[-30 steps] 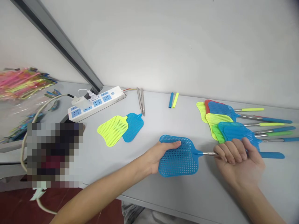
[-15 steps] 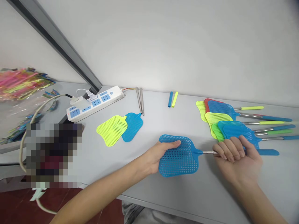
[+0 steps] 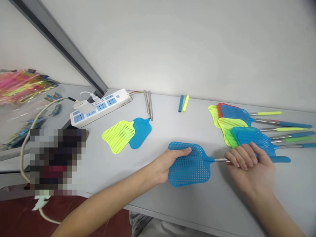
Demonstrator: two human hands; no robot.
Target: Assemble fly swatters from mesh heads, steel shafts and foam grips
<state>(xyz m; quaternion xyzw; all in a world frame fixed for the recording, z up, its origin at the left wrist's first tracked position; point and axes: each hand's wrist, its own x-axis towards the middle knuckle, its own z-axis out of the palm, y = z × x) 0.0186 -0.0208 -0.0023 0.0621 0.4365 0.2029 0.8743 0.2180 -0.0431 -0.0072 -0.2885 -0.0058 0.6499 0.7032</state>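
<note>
A blue fly swatter [image 3: 195,171] is held level above the table's front part. My left hand [image 3: 168,164] pinches the left edge of its perforated head, thumb on top and fingers beneath. My right hand [image 3: 249,164] is wrapped round its metal rod, and the blue handle sticks out to the right of the fist. Behind the right hand lies a pile of fly swatters [image 3: 233,123] with yellow, red, green and blue heads. To the left, a yellow swatter head [image 3: 118,136] overlaps a blue swatter head [image 3: 142,135].
Two metal rods [image 3: 151,107] lie behind the loose heads. Near the wall are a blue sleeve [image 3: 181,103] and a yellow sleeve [image 3: 185,103]. A white power strip [image 3: 103,107] with plugs and a cable [image 3: 37,120] is at left, near bagged colourful items [image 3: 24,87].
The blue handle end beyond my right fist has shifted slightly left, showing a little less. Both hands keep their grip, and the view has moved slightly.
</note>
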